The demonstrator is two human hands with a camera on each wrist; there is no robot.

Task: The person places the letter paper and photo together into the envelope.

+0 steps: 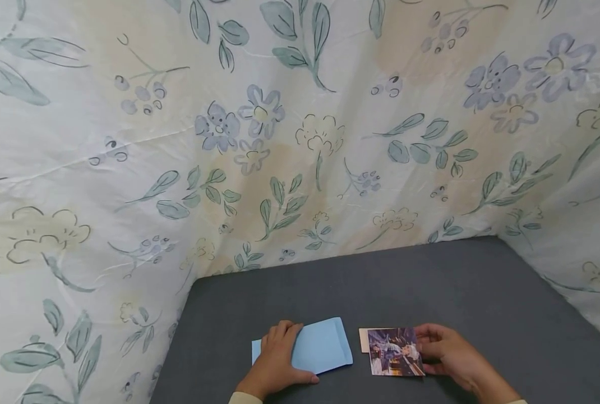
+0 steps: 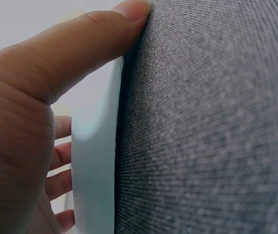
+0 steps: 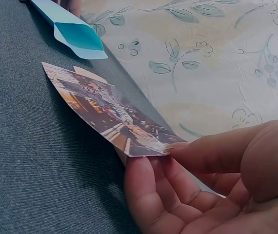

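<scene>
A light blue envelope (image 1: 324, 343) lies on the dark grey surface, its mouth facing right. My left hand (image 1: 277, 358) spans it and grips it across the width, thumb along the near edge and fingers at the far edge. In the right wrist view the envelope's open mouth (image 3: 79, 40) gapes and its flap lies folded out. To its right, my right hand (image 1: 450, 356) pinches a colourful photo print (image 1: 393, 351) by its right edge, thumb on top and fingers beneath. A pale beige card (image 1: 364, 340) sticks out from under the print's left side; most of it is hidden.
The dark grey cloth-covered table (image 1: 360, 286) stretches behind and to both sides of the hands. Cloth with a floral print (image 1: 300, 140) hangs behind the table and along its left and right sides.
</scene>
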